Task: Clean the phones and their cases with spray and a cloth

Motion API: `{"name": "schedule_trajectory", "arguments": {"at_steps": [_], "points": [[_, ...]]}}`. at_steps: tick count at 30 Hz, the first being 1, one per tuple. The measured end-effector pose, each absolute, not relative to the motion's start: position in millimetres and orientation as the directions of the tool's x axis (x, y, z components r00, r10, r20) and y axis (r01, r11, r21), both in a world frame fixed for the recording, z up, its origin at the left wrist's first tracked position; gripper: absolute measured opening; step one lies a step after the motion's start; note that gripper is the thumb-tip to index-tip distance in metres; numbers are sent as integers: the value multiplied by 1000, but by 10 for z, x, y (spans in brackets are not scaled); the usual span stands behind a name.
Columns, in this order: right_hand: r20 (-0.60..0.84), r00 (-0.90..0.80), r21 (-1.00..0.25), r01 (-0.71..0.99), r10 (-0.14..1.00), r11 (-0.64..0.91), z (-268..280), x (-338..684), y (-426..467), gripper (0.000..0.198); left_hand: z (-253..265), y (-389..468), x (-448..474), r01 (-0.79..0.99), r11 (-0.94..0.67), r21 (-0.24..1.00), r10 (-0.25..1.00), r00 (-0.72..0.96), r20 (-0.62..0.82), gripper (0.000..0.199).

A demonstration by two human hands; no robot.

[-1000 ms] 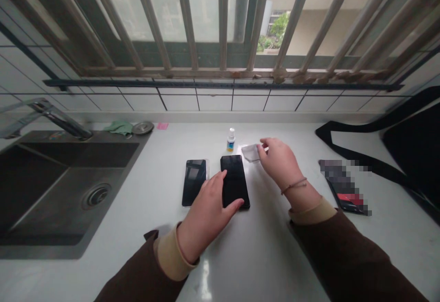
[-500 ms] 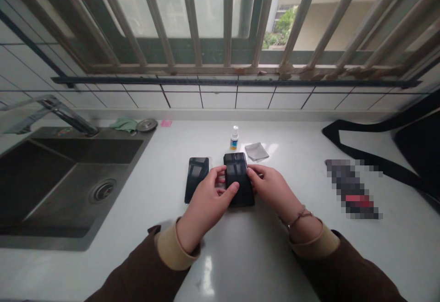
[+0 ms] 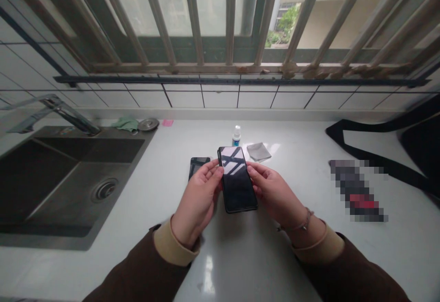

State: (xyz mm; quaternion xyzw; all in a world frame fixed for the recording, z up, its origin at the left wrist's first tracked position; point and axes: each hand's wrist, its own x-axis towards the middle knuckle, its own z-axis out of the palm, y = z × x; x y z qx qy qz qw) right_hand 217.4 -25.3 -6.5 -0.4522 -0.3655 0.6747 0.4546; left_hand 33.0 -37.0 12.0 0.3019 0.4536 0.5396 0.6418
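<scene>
Left hand (image 3: 197,201) and right hand (image 3: 275,194) each pinch a long edge of black phone (image 3: 238,180), screen up. Bottle (image 3: 236,136) and folded cloth (image 3: 259,151) sit just beyond.

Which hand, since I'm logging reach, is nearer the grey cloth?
Right. Right hand is in front of the grey cloth; left hand is farther, across the held phone.

Your held smartphone (image 3: 238,185) hides the base of the white-capped bottle (image 3: 236,136) at twelve o'clock; your left hand (image 3: 197,203) covers most of another smartphone (image 3: 199,162) at ten. Pixelation blurs a dark object (image 3: 355,189) at three; the edge crops the sink (image 3: 44,242) at nine.
</scene>
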Motion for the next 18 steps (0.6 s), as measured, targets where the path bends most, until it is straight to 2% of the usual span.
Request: {"name": "schedule_trajectory", "arguments": {"at_steps": [4, 8, 13, 18], "points": [[-241, -259, -907, -282, 935, -312, -10, 2155, -309, 57, 156, -378, 321, -452, 270, 850, 961, 72, -267, 41], [-161, -243, -944, -246, 957, -222, 19, 2188, -326, 57, 142, -380, 307, -396, 243, 886, 969, 51, -243, 43], [-150, -235, -956, -214, 960, -202, 17, 2198, -314, 56, 117, -373, 298, -317, 229, 920, 972, 30, -232, 38], [-133, -195, -979, -128, 972, -159, 2, 2201, -319, 49, 94, -387, 288, -275, 256, 927, 966, 110, -234, 37]]}}
